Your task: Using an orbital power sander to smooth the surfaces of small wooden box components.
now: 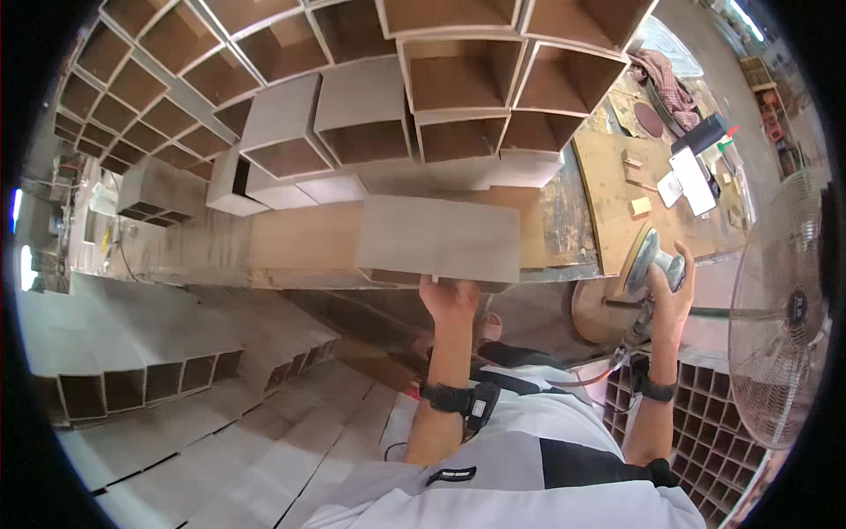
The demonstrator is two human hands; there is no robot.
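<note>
A pale grey, primed box (414, 234) lies near the front edge of the workbench, its dark open side toward me. My left hand (449, 298) grips the box's near edge; the fingers are partly hidden at the opening. To the right, my right hand (673, 284) is wrapped round an air sander (654, 263) with a round pad. The sander is tilted on its side, pad facing left, raised off the bench and apart from the box. A hose (595, 379) runs from the sander's handle back toward my body.
Stacked open boxes (463, 75) rise along the bench's far side. More grey boxes (132, 339) stand at lower left. A caged fan (780, 309) is close to my right arm. A wooden board (608, 198) at right carries small blocks (640, 206) and a white stand-like object (689, 182).
</note>
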